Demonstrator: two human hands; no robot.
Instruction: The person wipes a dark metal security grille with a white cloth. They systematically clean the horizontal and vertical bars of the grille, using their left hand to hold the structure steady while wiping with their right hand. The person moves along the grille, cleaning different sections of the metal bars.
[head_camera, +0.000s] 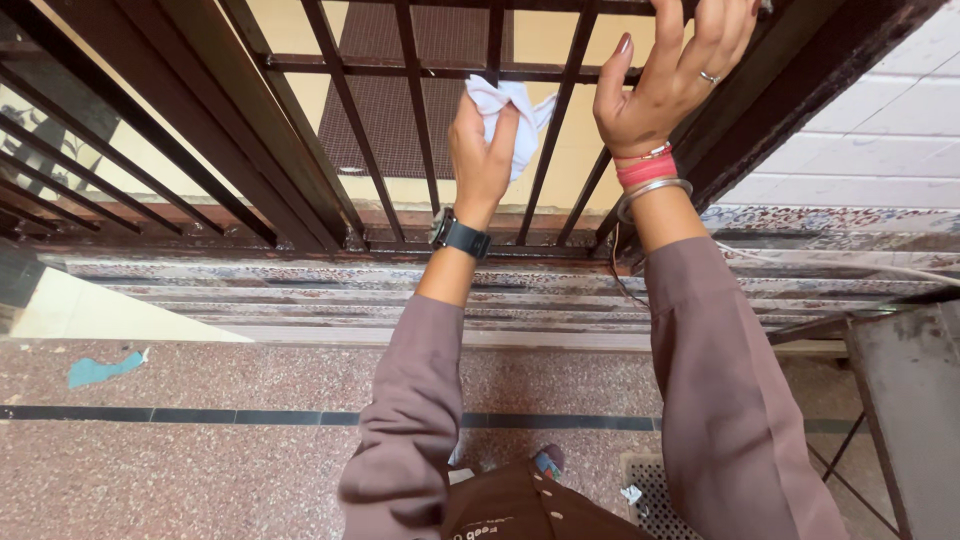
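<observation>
My left hand (482, 150) is closed around a crumpled white cloth (510, 108) and presses it against the dark metal bars of a gate (350, 110). A dark watch sits on that wrist. My right hand (668, 75) is raised to the right of it, fingers curled over an upper bar near the gate's dark frame (760, 110). It wears a ring, red bangles and a silver bracelet. Both arms are in mauve sleeves.
A patterned stone threshold with steps (300, 290) runs under the gate. Speckled reddish floor (200, 460) lies below, with a teal scrap (98, 370) at the left. A white tiled wall (880, 140) stands right, a grey metal stand (905, 400) below it, a floor drain (650, 495) near my feet.
</observation>
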